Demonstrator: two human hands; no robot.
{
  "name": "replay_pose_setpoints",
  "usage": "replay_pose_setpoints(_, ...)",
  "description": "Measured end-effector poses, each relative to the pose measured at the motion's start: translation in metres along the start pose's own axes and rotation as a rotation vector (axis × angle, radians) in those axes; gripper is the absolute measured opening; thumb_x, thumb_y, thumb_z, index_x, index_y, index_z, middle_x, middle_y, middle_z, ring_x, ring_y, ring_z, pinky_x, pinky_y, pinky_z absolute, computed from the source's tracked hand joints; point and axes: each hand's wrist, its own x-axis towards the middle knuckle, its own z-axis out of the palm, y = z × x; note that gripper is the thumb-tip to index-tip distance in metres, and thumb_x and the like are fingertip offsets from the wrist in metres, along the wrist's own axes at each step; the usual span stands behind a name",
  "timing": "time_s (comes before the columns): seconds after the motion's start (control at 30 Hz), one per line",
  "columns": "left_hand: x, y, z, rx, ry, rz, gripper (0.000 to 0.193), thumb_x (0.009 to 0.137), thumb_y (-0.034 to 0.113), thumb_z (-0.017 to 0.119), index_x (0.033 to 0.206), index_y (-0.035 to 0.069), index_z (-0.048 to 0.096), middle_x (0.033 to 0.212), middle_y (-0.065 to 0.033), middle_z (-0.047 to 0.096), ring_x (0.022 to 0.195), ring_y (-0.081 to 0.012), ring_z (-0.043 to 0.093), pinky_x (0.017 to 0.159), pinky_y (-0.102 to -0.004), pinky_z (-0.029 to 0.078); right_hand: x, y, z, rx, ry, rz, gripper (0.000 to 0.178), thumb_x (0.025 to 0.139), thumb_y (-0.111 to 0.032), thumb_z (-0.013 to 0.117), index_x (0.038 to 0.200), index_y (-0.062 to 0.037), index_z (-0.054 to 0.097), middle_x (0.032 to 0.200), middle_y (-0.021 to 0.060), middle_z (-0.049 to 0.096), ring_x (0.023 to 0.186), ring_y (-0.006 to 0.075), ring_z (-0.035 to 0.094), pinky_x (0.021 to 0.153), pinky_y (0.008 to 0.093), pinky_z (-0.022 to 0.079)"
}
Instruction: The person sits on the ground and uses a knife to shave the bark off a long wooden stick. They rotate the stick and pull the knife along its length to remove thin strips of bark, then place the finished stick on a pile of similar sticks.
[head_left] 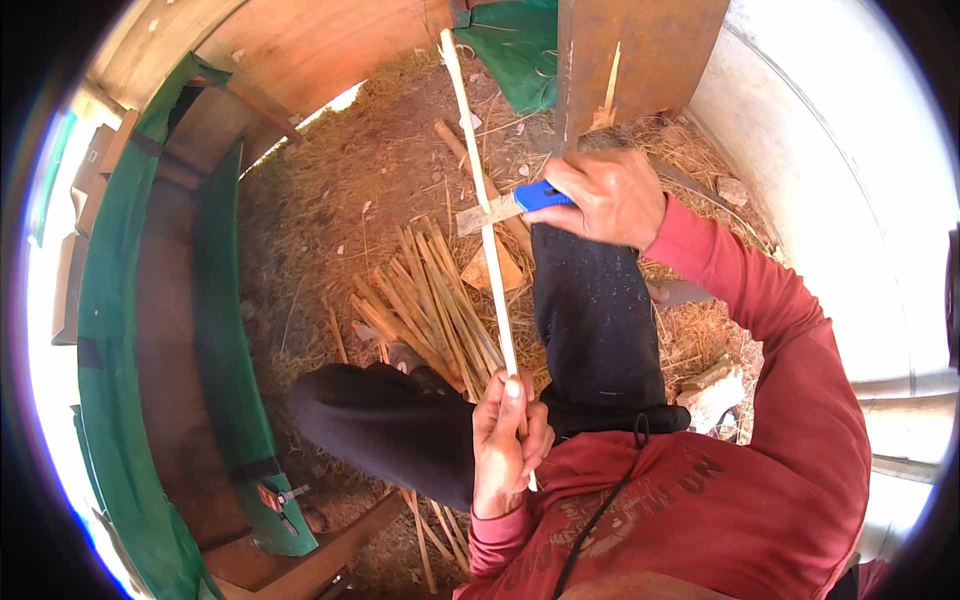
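A long, pale peeled stick [497, 272] slants up and away from my lap toward the far side. My left hand [509, 432] is closed round its near end, with the thumb pressed along it. In my right hand [612, 196] is a utility knife [543, 196] with a blue handle, gripped in closed fingers. Its wide, dull blade [487, 214] lies across the stick around the middle of its length. Between my legs, a bundle of split wooden sticks [425, 300] rests on the ground.
Straw and dirt cover the ground [330, 220]. A brown board [640, 60] stands beyond my right hand, beside a green cloth [510, 50]. To the left runs a green-edged wooden frame [115, 330]. More thin sticks [435, 540] lie near my left hip; a stone [733, 190] lies at right.
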Motion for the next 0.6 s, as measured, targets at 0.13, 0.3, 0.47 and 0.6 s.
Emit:
replay_pose_setpoints(0.13,0.003,0.0,-0.006,-0.067,-0.067,-0.011,0.029,0.104,0.032,0.037,0.091,0.007,0.043,0.045,0.001,0.031,0.031,-0.0048,0.021,0.029,-0.0197,0.019,-0.006,-0.028,-0.001,0.221,0.013,0.088,0.037,0.079,-0.038,0.071,0.076,-0.007,0.053,0.061,0.0066,0.053,0.051,0.0271,0.057,0.045,0.0376,0.043)
replay_pose_setpoints(0.3,0.001,-0.007,-0.009,0.146,-0.014,0.035,0.031,0.102,0.034,0.042,0.084,0.008,0.043,0.052,0.0032,0.035,0.033,-0.0047,0.029,0.031,-0.0208,0.023,-0.007,-0.028,0.007,0.124,-0.056,0.082,0.038,0.078,-0.043,0.07,0.081,-0.0082,0.055,0.06,0.0068,0.053,0.05,0.0272,0.057,0.044,0.0379,0.043)
replay_pose_setpoints(0.47,0.006,-0.009,0.0,0.225,0.033,0.061,0.031,0.103,0.03,0.042,0.083,0.008,0.044,0.056,0.0052,0.034,0.035,-0.0035,0.029,0.033,-0.0202,0.021,-0.012,-0.004,0.027,-0.051,0.069,0.066,0.042,0.08,-0.053,0.064,0.088,-0.0119,0.059,0.055,0.0049,0.048,0.043,0.0239,0.055,0.036,0.0369,0.039)
replay_pose_setpoints(0.6,0.005,-0.005,0.001,0.279,0.08,0.088,0.029,0.103,0.027,0.04,0.084,0.006,0.046,0.055,0.0058,0.033,0.035,-0.0025,0.029,0.033,-0.0202,0.02,-0.012,0.002,0.037,-0.093,0.076,0.027,0.043,0.081,-0.055,0.063,0.088,-0.0132,0.057,0.055,0.005,0.047,0.042,0.0239,0.054,0.035,0.0359,0.037)
